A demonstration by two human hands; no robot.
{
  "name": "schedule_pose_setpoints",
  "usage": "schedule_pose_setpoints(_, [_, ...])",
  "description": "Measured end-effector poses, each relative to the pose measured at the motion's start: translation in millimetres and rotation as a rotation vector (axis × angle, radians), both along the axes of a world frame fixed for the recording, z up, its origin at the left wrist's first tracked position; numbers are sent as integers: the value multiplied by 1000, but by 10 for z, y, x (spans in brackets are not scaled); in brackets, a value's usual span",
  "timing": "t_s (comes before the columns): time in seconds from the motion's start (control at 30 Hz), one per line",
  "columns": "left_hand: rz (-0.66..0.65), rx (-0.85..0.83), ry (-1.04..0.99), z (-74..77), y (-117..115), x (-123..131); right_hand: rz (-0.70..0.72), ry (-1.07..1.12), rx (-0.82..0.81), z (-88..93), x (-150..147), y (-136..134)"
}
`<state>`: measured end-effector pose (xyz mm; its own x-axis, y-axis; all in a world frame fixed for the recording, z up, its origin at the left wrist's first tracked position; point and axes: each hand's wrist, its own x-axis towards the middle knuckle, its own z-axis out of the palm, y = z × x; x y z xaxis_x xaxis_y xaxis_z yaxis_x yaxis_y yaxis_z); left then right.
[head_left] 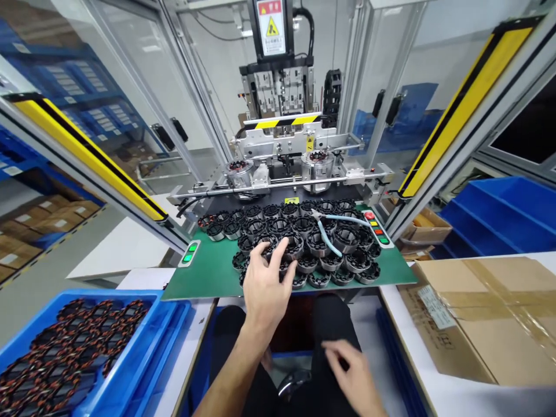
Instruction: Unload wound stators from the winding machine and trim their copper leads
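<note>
Ring cores, black-rimmed, massed on green worktop, round, no long axis; at far left, blue tray of orange-marked parts; left hand, the nearer, fingers spread over the near rows, any pinch on a core cannot be told; one core just beyond its index fingertip and thumb; blue-handled pliers atop the cores, to the right; right hand, blurred, low over the lap, grip unclear; taped carton, far right.

A yellow warning triangle marks the red-topped placard on the machine's black column; its lettering, like the carton's white label, is unreadable.
</note>
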<state>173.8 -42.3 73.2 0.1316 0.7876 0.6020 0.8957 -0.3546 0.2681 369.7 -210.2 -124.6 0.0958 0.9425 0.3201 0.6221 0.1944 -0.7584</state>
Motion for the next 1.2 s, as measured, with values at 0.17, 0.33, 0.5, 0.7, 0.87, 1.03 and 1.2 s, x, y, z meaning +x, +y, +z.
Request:
schedule_pose_setpoints(0.17, [-36,72,-80,72,-112,-243,-594,-21,206,603,1008,633])
schedule_pose_setpoints(0.33, [-55,149,54,61,-203,-749,-524,-176,131,1011,1654,1372])
schedule_pose_setpoints(0.5, [61,29,156,-173,-145,-1631,-438,-232,5,1015,1757,1585])
schedule_pose_setpoints(0.7, [-19,-145,151,-525,-64,-2237,-475,-159,19,993,1767,1547])
schedule_pose_setpoints(0.87, [-157,80,79,-150,-203,-1574,-657,65,206,825,1624,1436])
schedule_pose_setpoints(1.03, [-274,153,90,251,-108,-600,-765,325,319,544,1578,1447])
schedule_pose_setpoints(1.2, [-254,119,169,256,185,-151,-715,466,334,433,1622,1510])
